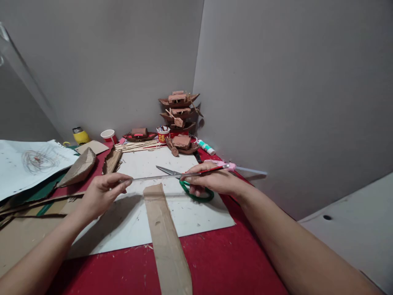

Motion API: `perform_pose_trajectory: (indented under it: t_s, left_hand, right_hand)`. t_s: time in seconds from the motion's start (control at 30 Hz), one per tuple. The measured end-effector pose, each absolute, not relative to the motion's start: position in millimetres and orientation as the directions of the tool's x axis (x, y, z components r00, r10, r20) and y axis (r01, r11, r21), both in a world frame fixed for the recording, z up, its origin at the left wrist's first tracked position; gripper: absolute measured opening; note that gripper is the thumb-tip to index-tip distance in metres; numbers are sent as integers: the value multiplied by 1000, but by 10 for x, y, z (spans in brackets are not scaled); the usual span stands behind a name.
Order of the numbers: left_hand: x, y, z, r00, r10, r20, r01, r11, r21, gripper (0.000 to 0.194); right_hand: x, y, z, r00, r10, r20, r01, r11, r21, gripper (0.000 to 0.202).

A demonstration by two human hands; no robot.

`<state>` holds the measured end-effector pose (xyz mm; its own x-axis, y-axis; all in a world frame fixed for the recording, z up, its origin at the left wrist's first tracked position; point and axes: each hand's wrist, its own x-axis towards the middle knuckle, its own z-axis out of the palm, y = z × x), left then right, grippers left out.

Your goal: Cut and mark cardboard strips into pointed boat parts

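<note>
My left hand pinches one end of a thin, straight grey strip, seen nearly edge-on. The strip spans across to my right hand, whose fingers are closed about its other side. A slim red piece with a silvery end lies along the top of that hand; I cannot tell whether it belongs to the strip. Also in my right hand is a pair of scissors with green handles, blades pointing left. Below both hands, a long cardboard strip rests on a white board and overhangs its front edge.
Brown model boats are stacked at the back, near thin sticks, a red cup and a white-rimmed cup. A folded cardboard hull and drawn-on paper lie left. A pink glue gun sits right.
</note>
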<state>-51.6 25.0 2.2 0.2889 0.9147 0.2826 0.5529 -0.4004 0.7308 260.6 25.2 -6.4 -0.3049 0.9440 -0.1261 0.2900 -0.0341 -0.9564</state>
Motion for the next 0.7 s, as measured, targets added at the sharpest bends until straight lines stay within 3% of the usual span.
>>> perform_pose_trajectory:
  t_s: [0.1, 0.23, 0.33, 0.7]
  left_hand:
    - [-465, 289, -4, 347, 888, 300, 609, -457, 649, 17]
    - [-314, 430, 3, 364, 915, 175, 545, -362, 756, 20]
    - [-208, 559, -46, 453, 889, 61, 476, -299, 827, 19]
    - [-209, 742, -393, 502, 864, -53, 441, -203, 874, 31]
  right_hand:
    - [2627, 302, -108, -217, 976, 15, 225, 65, -972, 22]
    - [2664, 405, -137, 179, 934, 309, 80, 299, -951, 31]
    - [2652, 451, -155, 424, 839, 342, 1, 377, -926, 37]
    - [2175, 157, -351, 247, 888, 389, 80, 381, -921, 41]
